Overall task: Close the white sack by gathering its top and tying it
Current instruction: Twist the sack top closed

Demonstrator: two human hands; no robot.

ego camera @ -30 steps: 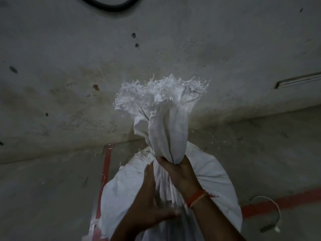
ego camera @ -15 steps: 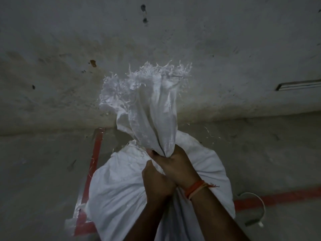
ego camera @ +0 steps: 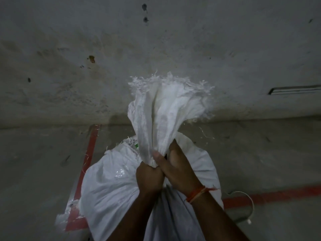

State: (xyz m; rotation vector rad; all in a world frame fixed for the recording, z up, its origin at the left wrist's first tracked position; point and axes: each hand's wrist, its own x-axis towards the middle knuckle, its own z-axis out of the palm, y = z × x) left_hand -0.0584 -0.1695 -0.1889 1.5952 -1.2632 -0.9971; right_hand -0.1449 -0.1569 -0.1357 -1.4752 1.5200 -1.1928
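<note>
The white sack (ego camera: 121,192) is standing on the floor (ego camera: 43,162), its gathered neck (ego camera: 156,136) rising straight up from both fists. The right hand (ego camera: 178,171) is clamping the neck just above the left hand (ego camera: 149,178), which is gripping directly beneath, so the tie belongs there.

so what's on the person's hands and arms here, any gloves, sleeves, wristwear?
No gloves: both the left hand and the right hand are bare. No sleeves show either; both forearms are uncovered right to the bottom edge of the picture. The only thing worn is a thin orange-red thread band on the right wrist, wound in a few strands, with a short loose end sticking out sideways.
</note>
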